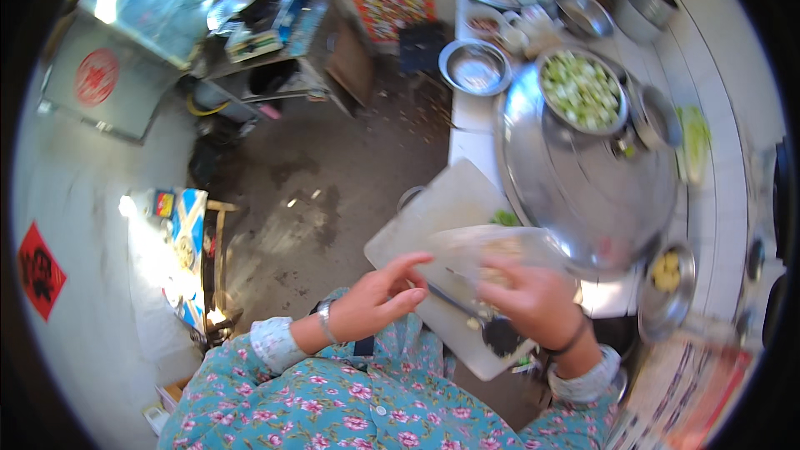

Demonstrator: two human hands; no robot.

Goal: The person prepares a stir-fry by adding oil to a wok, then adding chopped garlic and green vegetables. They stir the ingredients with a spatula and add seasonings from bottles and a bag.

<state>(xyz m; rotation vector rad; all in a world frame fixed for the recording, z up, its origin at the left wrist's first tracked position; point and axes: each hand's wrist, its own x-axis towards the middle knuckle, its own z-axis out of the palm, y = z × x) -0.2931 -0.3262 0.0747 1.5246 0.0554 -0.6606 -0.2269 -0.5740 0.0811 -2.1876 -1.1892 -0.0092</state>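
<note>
A clear plastic bag [500, 244] with pale pieces in it hangs over a grey-white cutting board [437, 215]. My right hand [528, 294] is closed on the bag, a little blurred. To the left of it my left hand [378, 300] is held above the board's near edge, thumb and fingers apart, with nothing in it. Between the hands a dark knife [451, 301] lies on the board, partly hidden. Small pale bits and a round black object [502, 336] are at the board's lower end. A green leaf [504, 218] lies at its right edge.
A large round metal lid [587, 194] covers much of the tiled counter, bearing a bowl of chopped green vegetable [580, 90]. Beside it are a metal basin [475, 67], a dish of peeled pale pieces [665, 272] and a leafy vegetable [692, 144]. A cluttered table [269, 69] stands at the back left.
</note>
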